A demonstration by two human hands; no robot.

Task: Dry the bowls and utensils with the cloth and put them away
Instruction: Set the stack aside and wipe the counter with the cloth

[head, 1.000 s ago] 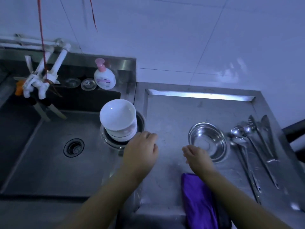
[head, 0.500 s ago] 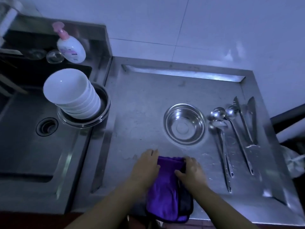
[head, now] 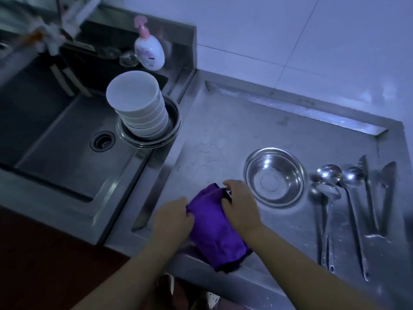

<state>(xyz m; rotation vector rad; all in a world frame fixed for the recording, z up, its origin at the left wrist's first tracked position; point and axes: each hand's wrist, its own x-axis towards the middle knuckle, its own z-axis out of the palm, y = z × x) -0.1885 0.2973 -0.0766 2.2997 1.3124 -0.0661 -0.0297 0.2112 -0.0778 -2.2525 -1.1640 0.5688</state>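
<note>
The cloth [head: 213, 224] is a vivid purple with a darker, near-black edge at its lower end. The stack of bowls [head: 138, 106] is plain white. The steel bowl [head: 275, 176], the spoons [head: 330, 198] and the table [head: 234, 135] are bare silver-grey metal. The soap bottle [head: 149, 50] is white with a pink pump and a pinkish label. The wall tiles [head: 290, 30] are pale white with thin dark seams.

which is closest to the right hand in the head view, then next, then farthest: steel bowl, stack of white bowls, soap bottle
From the right hand:
1. steel bowl, just beside it on the drainboard.
2. stack of white bowls, up left at the sink's edge.
3. soap bottle, behind the sink, near the wall.
</note>
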